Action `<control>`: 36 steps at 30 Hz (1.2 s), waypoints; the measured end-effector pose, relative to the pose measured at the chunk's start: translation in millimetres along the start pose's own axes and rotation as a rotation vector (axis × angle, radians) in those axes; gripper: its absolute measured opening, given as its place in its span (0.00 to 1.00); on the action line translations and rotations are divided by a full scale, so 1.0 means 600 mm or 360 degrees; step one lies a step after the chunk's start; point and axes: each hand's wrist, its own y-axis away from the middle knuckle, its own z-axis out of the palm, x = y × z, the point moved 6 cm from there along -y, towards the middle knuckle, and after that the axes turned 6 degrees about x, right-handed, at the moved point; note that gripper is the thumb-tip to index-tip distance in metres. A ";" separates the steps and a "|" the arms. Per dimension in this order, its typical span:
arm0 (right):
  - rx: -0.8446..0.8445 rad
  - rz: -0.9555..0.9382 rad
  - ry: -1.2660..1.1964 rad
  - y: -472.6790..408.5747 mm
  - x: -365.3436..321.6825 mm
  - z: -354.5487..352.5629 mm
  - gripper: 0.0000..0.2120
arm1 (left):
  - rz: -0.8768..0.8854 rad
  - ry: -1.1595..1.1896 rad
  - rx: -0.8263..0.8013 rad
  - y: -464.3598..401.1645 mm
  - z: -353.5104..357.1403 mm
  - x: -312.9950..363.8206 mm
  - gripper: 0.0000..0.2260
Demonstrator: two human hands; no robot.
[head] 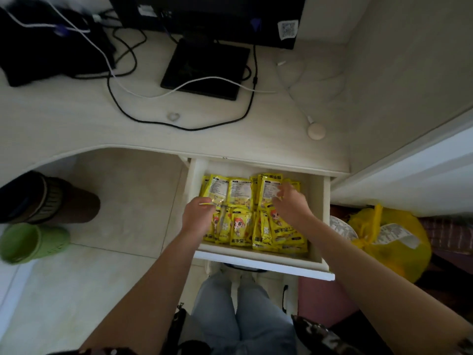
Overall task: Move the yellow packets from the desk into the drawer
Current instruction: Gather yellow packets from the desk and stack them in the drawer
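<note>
A pale desk (76, 119) was seen above an open drawer (317, 216), in which the yellow packets (239, 213) were packed in rows. The left hand (198, 216) was curled on a packet; the right hand (290, 203) was rested, fingers loosely bent, on others.

1. The packets (240, 228) in the front row of the drawer (317, 216) carry large Chinese characters along the lower edge, reading roughly "暖手宝", beside a cartoon figure with orange hair.
2. The packets in the back row show their reverse sides, with blocks of fine print too small to read.
3. A white sticker (288, 29) on the monitor (217, 11) bears a QR code.
4. A printed label (395, 233) on the yellow bag (409, 254) is illegible.
</note>
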 end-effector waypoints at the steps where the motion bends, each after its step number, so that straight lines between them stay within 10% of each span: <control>1: -0.0014 -0.0064 0.0044 0.001 -0.022 0.006 0.21 | 0.0056 -0.0024 0.0029 0.003 -0.013 0.002 0.07; 36: -0.0440 -0.1006 0.0561 0.181 -0.756 0.616 0.16 | 0.0254 -0.0284 0.0799 -0.208 -0.769 -0.282 0.10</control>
